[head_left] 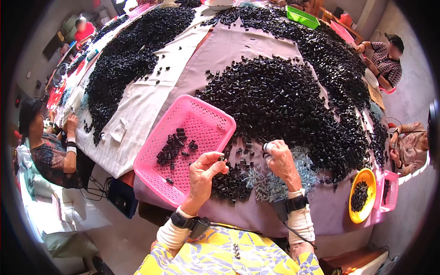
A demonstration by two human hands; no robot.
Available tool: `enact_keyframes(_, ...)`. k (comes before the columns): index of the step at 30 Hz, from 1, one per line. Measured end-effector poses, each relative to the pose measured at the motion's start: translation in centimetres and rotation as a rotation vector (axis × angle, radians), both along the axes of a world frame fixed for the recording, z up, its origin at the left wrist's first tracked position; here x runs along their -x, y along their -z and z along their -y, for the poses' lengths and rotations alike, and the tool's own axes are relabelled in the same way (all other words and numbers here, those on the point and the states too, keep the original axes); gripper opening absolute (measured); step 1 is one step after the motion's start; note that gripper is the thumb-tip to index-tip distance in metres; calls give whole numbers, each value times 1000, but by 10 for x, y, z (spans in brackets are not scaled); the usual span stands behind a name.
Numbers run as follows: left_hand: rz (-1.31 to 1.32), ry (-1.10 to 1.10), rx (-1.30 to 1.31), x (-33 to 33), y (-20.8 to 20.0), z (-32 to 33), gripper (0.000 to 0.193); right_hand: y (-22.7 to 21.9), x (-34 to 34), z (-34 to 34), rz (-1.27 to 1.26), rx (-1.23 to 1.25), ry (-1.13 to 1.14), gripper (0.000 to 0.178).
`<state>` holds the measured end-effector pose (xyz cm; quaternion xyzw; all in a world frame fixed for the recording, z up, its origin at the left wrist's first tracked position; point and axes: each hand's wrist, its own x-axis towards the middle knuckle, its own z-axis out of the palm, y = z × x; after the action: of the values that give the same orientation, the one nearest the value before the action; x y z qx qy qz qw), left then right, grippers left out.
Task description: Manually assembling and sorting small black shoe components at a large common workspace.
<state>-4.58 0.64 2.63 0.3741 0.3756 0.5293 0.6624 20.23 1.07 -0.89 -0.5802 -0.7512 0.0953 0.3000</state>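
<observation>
My left hand (202, 179) is closed, thumb and forefinger pinching a small black plastic part (222, 159) beside the rim of the pink basket (183, 103). Loose black parts (172, 149) lie in that basket. My right hand (282, 161), white tape on a fingertip, curls down at the near edge of the big heap of black parts (275, 98); whatever its fingers hold is hidden. Under and around its wrist spreads a pile of small clear bluish pieces (266, 184). Between my hands lies a smaller cluster of black tubular parts (233, 183).
A yellow bowl (370, 176) of dark pieces and a small pink basket (389, 183) stand at the right edge. A green basket (302, 17) is at the far side. Another long black heap (121, 68) covers the left cloth. Several people sit around the table.
</observation>
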Motion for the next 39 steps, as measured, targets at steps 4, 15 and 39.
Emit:
enact_keyframes(4, 16, 30, 8, 1, 4, -2, 17, 11, 11, 10, 111, -10, 3, 27)
enact_keyframes(15, 62, 59, 13, 7, 7, -1, 17, 18, 33, -5, 295, -108, -11, 15)
enact_keyframes(39, 75, 284, 44, -15, 6, 19, 22, -57, 70, 68, -441, 96, -44, 41)
